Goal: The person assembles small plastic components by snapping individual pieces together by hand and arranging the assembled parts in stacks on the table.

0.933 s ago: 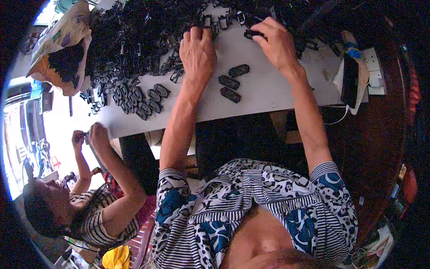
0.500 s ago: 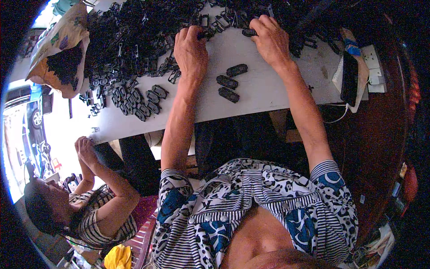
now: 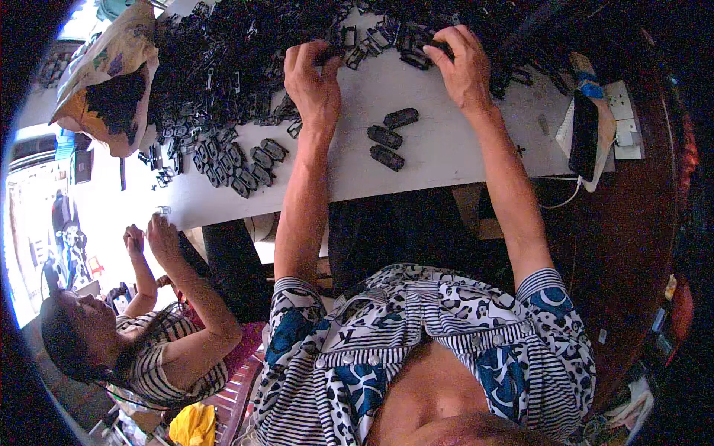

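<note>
My left hand (image 3: 312, 83) reaches to the near edge of a big heap of black plastic parts (image 3: 223, 67). Its fingers are curled, with something dark at the thumb and fingertips that I cannot make out. To its right, my right hand (image 3: 466, 73) pinches a black plastic part (image 3: 443, 49) between thumb and fingers, beside loose black frames (image 3: 414, 58). Three oval black pieces (image 3: 386, 137) lie on the white table (image 3: 439, 152) between my forearms. More oval black pieces (image 3: 236, 165) sit grouped left of my left forearm.
At the far left stands an open sack (image 3: 108, 89) with dark contents. A phone (image 3: 582, 134) with a white cable and a power strip (image 3: 623, 119) lie at the right end of the table. A co-worker (image 3: 171, 334) in a striped top sits on my left, hands at the table edge.
My right hand has shifted slightly right, and loose black frames now show beside it. My left hand has changed its finger pose at the heap. The co-worker's hands have moved apart.
</note>
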The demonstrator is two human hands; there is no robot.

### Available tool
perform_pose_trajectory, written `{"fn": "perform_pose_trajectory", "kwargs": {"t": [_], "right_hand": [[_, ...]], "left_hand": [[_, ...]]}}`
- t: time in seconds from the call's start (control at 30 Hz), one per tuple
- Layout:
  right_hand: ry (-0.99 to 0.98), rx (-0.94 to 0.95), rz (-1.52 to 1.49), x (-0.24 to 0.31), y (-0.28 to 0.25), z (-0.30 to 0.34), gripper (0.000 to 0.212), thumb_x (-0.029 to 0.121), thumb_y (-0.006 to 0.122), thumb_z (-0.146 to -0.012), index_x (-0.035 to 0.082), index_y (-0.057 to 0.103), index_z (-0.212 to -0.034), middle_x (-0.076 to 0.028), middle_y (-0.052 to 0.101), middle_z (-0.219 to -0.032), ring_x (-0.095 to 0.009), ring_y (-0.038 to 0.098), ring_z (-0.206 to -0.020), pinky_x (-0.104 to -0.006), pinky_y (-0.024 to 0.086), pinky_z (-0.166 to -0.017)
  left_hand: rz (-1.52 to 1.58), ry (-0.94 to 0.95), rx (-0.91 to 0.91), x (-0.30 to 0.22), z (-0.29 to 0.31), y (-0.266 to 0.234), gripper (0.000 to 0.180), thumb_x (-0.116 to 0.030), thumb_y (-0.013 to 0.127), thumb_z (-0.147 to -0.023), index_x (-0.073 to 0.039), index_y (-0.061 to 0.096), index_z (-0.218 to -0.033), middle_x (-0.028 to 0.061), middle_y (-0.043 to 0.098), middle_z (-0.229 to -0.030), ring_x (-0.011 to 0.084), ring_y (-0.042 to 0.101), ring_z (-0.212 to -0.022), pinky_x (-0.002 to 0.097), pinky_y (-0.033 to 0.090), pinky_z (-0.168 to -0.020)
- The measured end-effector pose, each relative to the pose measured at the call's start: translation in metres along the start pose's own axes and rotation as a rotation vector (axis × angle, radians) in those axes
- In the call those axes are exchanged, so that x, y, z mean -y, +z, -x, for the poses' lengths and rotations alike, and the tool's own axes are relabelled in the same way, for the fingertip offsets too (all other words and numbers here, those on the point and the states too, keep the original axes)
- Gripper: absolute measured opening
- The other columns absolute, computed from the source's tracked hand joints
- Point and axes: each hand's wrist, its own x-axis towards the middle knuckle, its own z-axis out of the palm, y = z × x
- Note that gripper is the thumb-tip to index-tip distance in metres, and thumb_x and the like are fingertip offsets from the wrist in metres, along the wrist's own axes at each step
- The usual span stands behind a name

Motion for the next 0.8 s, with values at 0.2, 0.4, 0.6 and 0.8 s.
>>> {"fn": "perform_pose_trajectory", "kwargs": {"t": [0.2, 0.4, 0.6, 0.8], "right_hand": [[0.130, 0.037, -0.281, 0.019, -0.010, 0.007, 0.023, 0.024, 0.067, -0.082, 0.006, 0.059, -0.093, -0.014, 0.063, -0.089, -0.034, 0.062, -0.084, -0.0417, 0.048, -0.072], [-0.054, 0.398, -0.036, 0.028, -0.014, 0.010, 0.022, 0.020, 0.067, -0.082, 0.008, 0.063, -0.099, -0.010, 0.064, -0.094, -0.028, 0.064, -0.085, -0.0378, 0.050, -0.073], [-0.109, 0.086, 0.295, 0.033, -0.017, 0.003, 0.028, 0.018, 0.069, -0.080, 0.006, 0.063, -0.104, -0.009, 0.058, -0.086, -0.031, 0.061, -0.078, -0.0392, 0.050, -0.071], [0.186, 0.292, -0.523, 0.064, 0.005, -0.008, 0.034, 0.021, 0.072, -0.077, 0.003, 0.061, -0.104, -0.015, 0.067, -0.087, -0.026, 0.065, -0.080, -0.0357, 0.051, -0.073]], "left_hand": [[0.565, -0.294, 0.019, -0.009, 0.000, 0.001, 0.024, 0.005, 0.059, -0.083, -0.002, 0.058, -0.107, 0.0071, 0.062, -0.100, 0.0156, 0.062, -0.087, 0.0298, 0.052, -0.074], [0.936, -0.558, 0.100, -0.029, -0.006, -0.009, 0.022, 0.005, 0.058, -0.085, -0.002, 0.060, -0.106, 0.0043, 0.059, -0.084, 0.0120, 0.060, -0.075, 0.0269, 0.052, -0.066], [0.856, -0.550, 0.151, -0.017, -0.002, -0.006, 0.021, 0.001, 0.066, -0.082, -0.001, 0.062, -0.103, 0.0045, 0.062, -0.083, 0.0132, 0.061, -0.070, 0.0280, 0.055, -0.063], [0.975, -0.696, 0.199, -0.051, 0.002, -0.003, 0.017, 0.003, 0.067, -0.079, 0.000, 0.064, -0.095, -0.0005, 0.057, -0.073, 0.0082, 0.054, -0.066, 0.0219, 0.046, -0.061]]}}
